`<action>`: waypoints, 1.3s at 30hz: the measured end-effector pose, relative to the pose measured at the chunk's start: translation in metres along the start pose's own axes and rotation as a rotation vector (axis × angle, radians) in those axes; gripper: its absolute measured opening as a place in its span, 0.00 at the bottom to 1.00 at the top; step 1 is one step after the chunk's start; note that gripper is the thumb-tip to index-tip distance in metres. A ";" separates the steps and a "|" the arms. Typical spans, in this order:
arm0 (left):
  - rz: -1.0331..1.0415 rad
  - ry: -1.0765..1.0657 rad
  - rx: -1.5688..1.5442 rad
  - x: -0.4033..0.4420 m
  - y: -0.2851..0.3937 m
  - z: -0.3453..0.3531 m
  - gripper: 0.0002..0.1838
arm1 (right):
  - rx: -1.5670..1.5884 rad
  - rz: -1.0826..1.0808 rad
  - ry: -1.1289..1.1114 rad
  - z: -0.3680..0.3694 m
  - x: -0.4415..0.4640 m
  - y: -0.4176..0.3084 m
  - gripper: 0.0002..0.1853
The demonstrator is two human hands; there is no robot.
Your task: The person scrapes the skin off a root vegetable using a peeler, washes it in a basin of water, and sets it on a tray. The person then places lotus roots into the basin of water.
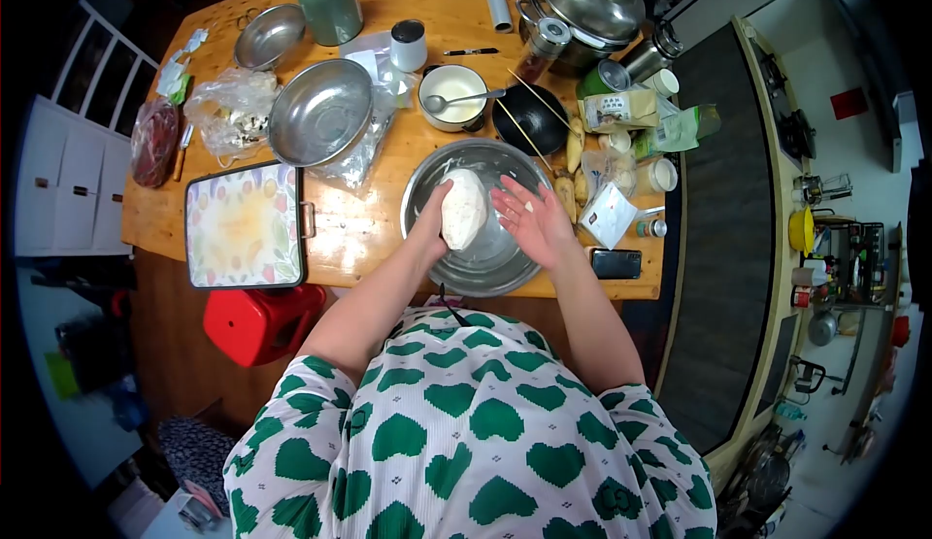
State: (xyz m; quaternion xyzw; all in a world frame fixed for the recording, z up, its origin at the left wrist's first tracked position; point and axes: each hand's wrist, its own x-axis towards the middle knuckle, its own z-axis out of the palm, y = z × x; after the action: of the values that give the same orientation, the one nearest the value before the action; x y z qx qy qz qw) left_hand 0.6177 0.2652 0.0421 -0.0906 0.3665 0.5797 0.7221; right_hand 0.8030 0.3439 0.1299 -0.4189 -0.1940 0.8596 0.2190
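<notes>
A pale lump of dough (465,211) rests in my left hand (434,217), above the wide metal mixing bowl (505,272). My fingers curl round the dough's left side. To its right, my right hand (534,218) is turned palm up with the fingers spread, apart from the dough. Small white bits stick to that palm. Beneath both hands, the inside of the bowl looks bare metal with some smears.
Behind the bowl stand a white pot (453,83) with a spoon (466,99) and a black bowl (532,119) with chopsticks across it. Left are a metal basin (320,112) and a patterned tray (245,226). A phone (615,264) and packages (621,110) lie right.
</notes>
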 end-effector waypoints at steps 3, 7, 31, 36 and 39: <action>-0.015 -0.014 -0.032 -0.007 0.002 -0.002 0.29 | -0.077 0.014 -0.141 -0.018 0.007 -0.002 0.31; -0.013 -0.010 -0.048 -0.014 0.002 -0.002 0.29 | -0.063 -0.002 0.000 0.013 -0.010 -0.002 0.29; -0.032 -0.030 -0.062 -0.021 -0.004 -0.007 0.29 | -1.147 -0.371 0.091 -0.033 0.036 0.010 0.28; -0.036 -0.015 -0.062 -0.020 -0.005 -0.008 0.28 | -1.630 -0.733 0.068 -0.062 0.063 0.033 0.35; -0.038 -0.014 -0.056 -0.020 -0.007 -0.008 0.28 | -1.814 -0.741 0.085 -0.064 0.073 0.047 0.35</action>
State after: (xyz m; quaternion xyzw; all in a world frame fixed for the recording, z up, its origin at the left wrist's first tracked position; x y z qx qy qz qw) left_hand 0.6189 0.2431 0.0467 -0.1136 0.3433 0.5765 0.7327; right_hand 0.8037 0.3542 0.0230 -0.3716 -0.8921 0.2453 0.0770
